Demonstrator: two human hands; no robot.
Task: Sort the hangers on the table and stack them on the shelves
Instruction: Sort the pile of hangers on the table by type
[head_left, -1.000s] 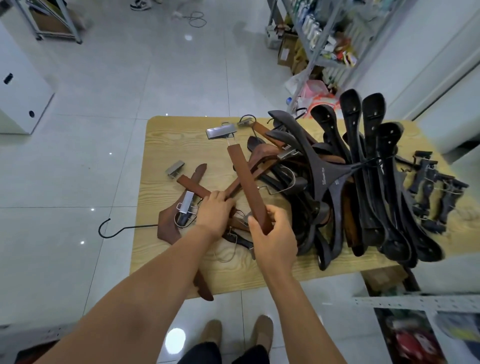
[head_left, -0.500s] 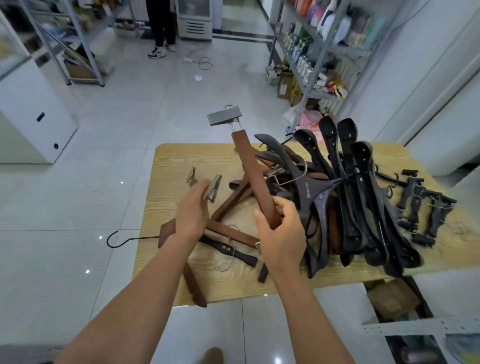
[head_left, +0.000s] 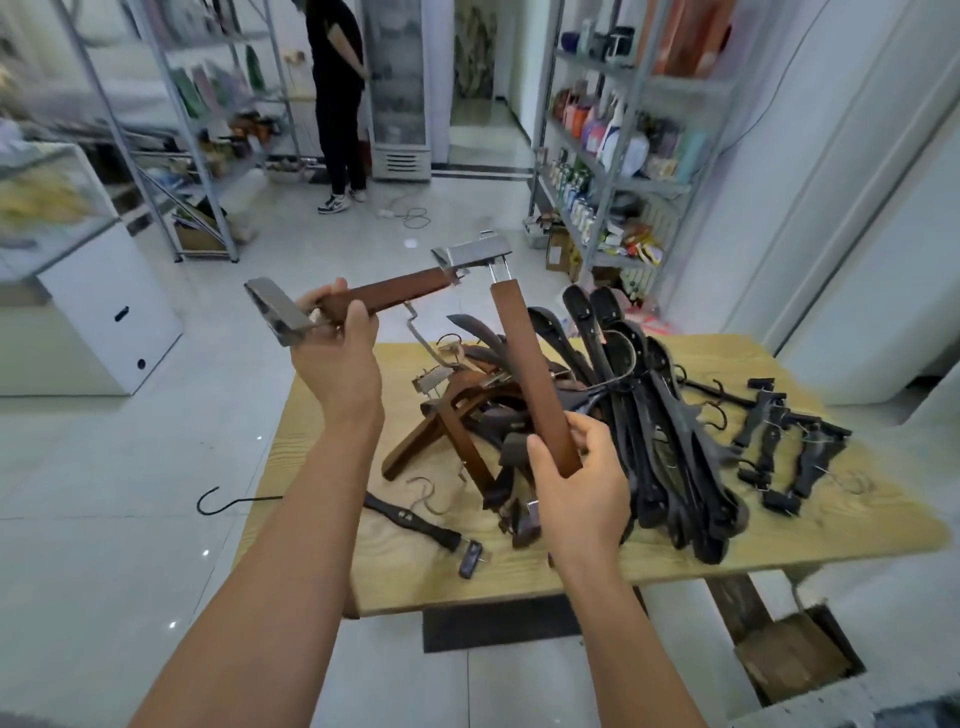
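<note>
— Fixtures first?
— Metal shelves, far right, stocked with bottles and packets. A second rack, far left. One wooden counter, light grain, foreground.

— Stock lying on the counter?
— Black hangers: a dense pile, right of centre, lying lengthwise away from the viewer. Brown hangers: a tangled heap, centre, touching the black pile. Small clip hangers: black, a loose group near the right edge, apart from the pile. One strap hanger: black, flat near the front edge, left of the heap.

— Anything held off the counter?
— Two brown pieces, both above it. Level clip hanger: bar roughly horizontal, metal clip at its near end, wire hook hanging beneath. The left grip is clenched round the bar beside that clip. Upright clip hanger: bar nearly vertical, metal clip at the top. The right grip is wrapped round its lower end, thumb across the front. The level bar's far end meets the upright's top clip; whether they touch cannot be told.

— Smallest entry?
— One wire hook: black, jutting past the counter's left edge, over the floor tiles.
</note>
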